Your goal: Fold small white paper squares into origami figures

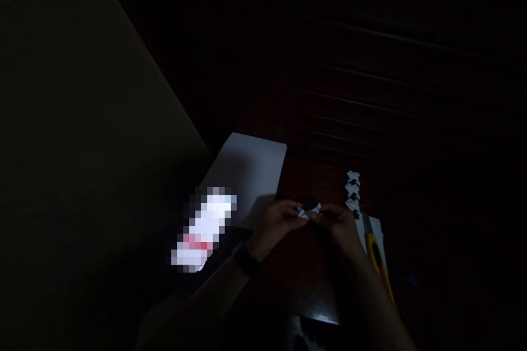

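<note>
A small folded piece of white paper [304,213] is pinched between my two hands above the dark wooden table. My left hand [275,222], with a dark band on its wrist, grips the paper's left end. The right end is held by the thumb and fingers of my right hand [335,224]. Shadow hides the finer folds. Just beyond my right hand, several similar folded paper pieces [353,189] lie in a column. Beside my right forearm, a yellow utility knife [376,255] rests on white paper [376,226].
Left of my hands lies a large white paper sheet [259,162]. A bright, pixelated phone-like screen [206,227] is near its lower left. A pale wall or panel [74,93] borders the table on the left. The scene is very dark.
</note>
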Demonstrator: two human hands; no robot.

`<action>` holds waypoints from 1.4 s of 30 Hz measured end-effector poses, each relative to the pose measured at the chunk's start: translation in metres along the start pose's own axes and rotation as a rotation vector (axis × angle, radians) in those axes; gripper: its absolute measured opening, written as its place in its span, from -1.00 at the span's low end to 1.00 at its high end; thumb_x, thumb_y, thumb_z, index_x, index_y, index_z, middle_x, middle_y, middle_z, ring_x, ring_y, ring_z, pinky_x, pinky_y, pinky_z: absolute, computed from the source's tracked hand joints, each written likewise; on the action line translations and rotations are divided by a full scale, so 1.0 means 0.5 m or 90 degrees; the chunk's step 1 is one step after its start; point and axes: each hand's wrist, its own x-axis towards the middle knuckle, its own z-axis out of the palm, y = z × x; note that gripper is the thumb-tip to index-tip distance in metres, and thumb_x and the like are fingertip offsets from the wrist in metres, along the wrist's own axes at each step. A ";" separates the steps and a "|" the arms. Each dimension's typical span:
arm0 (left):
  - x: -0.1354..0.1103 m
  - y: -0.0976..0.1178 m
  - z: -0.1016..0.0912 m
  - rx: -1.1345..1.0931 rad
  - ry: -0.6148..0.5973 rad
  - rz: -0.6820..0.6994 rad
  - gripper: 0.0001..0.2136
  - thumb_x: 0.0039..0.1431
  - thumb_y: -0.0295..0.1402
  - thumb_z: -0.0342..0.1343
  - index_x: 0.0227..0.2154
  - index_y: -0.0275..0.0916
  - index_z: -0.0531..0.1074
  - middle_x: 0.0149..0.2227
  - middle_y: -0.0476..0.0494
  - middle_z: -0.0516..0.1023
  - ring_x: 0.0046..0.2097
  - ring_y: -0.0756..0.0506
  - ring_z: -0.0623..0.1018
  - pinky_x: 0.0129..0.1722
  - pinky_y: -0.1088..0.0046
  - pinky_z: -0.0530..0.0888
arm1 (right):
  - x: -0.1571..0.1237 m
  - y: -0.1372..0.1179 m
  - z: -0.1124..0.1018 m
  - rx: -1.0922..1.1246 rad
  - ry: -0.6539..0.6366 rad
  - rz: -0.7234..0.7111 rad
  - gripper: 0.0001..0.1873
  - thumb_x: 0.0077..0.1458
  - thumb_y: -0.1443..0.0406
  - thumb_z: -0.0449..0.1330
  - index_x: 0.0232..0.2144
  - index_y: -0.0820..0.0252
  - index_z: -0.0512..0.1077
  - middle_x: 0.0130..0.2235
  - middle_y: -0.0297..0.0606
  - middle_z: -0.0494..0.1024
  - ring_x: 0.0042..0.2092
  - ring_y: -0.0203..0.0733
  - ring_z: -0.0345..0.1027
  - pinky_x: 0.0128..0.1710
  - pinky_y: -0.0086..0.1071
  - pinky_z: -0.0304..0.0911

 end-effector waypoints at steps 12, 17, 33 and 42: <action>-0.016 0.040 -0.003 -0.038 -0.117 0.050 -0.81 0.04 -0.28 0.20 -0.32 -0.29 0.54 -0.36 -0.07 0.55 -0.33 -0.01 0.46 -0.35 0.51 0.33 | -0.006 0.003 0.015 0.189 0.019 0.083 -0.77 -0.30 0.25 0.43 -0.58 0.18 0.46 -0.47 -0.34 0.54 -0.41 -0.20 0.38 -0.33 -0.34 0.23; -0.007 0.032 -0.002 0.013 -0.070 0.025 -0.79 0.03 -0.22 0.19 -0.47 -0.30 0.53 -0.49 -0.04 0.49 -0.43 0.02 0.39 -0.46 0.54 0.26 | -0.016 -0.010 0.029 0.191 0.023 0.103 -0.80 -0.25 0.24 0.41 -0.58 0.18 0.48 -0.51 -0.36 0.52 -0.46 -0.24 0.34 -0.39 -0.36 0.20; -0.007 0.024 -0.001 0.012 -0.040 0.015 -0.78 -0.01 -0.23 0.22 -0.56 -0.31 0.51 -0.56 -0.01 0.46 -0.49 0.04 0.37 -0.50 0.55 0.23 | -0.019 -0.009 0.038 0.189 0.052 0.098 -0.81 -0.30 0.26 0.43 -0.59 0.20 0.50 -0.51 -0.34 0.54 -0.46 -0.24 0.35 -0.38 -0.35 0.21; -0.003 0.024 -0.009 0.093 -0.028 0.018 -0.75 0.07 -0.17 0.13 -0.41 -0.26 0.57 -0.54 -0.03 0.47 -0.50 0.02 0.36 -0.53 0.55 0.22 | -0.011 -0.004 0.027 0.196 -0.006 0.091 -0.79 -0.29 0.30 0.43 -0.51 0.16 0.50 -0.46 -0.38 0.51 -0.41 -0.26 0.35 -0.35 -0.38 0.21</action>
